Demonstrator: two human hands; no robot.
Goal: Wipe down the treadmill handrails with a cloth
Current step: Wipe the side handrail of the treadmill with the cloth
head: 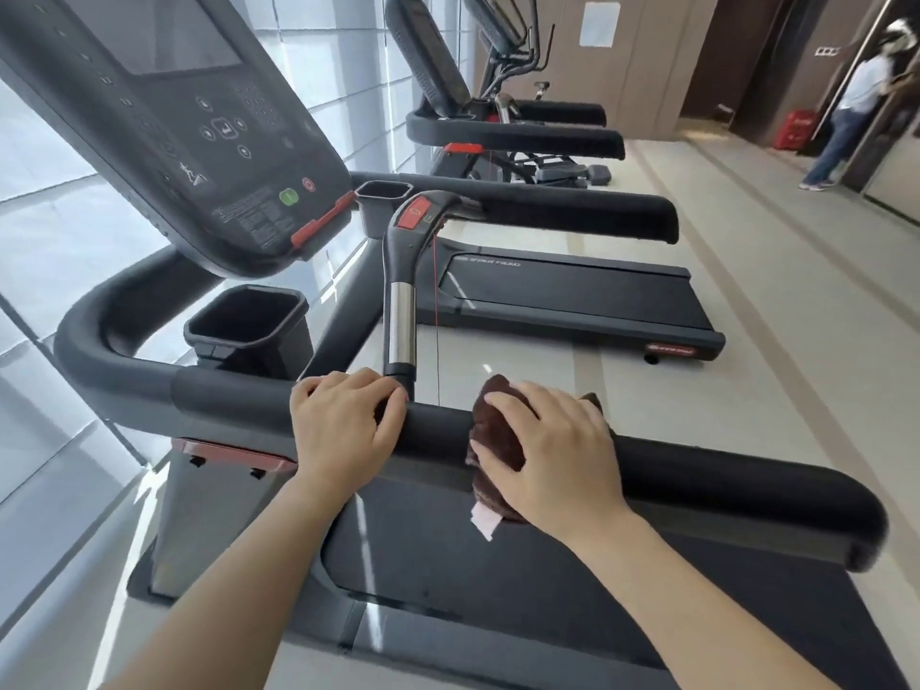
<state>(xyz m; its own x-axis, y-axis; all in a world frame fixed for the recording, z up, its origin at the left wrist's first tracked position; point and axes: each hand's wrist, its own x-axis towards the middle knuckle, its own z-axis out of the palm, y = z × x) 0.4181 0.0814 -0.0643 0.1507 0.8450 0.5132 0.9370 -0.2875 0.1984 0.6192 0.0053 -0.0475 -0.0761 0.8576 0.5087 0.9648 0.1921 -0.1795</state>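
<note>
A black padded handrail point(722, 470) of the nearest treadmill runs across the view from the left bend to the lower right. My left hand point(343, 425) grips the rail near the base of the centre grip post point(399, 311), fingers curled over the top. A dark brown cloth point(490, 430) with a pink tag is draped over the rail to the right of it. My right hand point(552, 455) wraps round the cloth and presses it onto the rail, thumb on the near side. The far handrail point(572, 206) runs behind the post.
The console point(164, 122) slopes overhead at the left, with cup holders point(246, 321) beneath it. The treadmill belt point(498, 580) lies under my arms. Further treadmills point(572, 296) stand beyond. A person point(851, 102) stands by the doorway at the far right.
</note>
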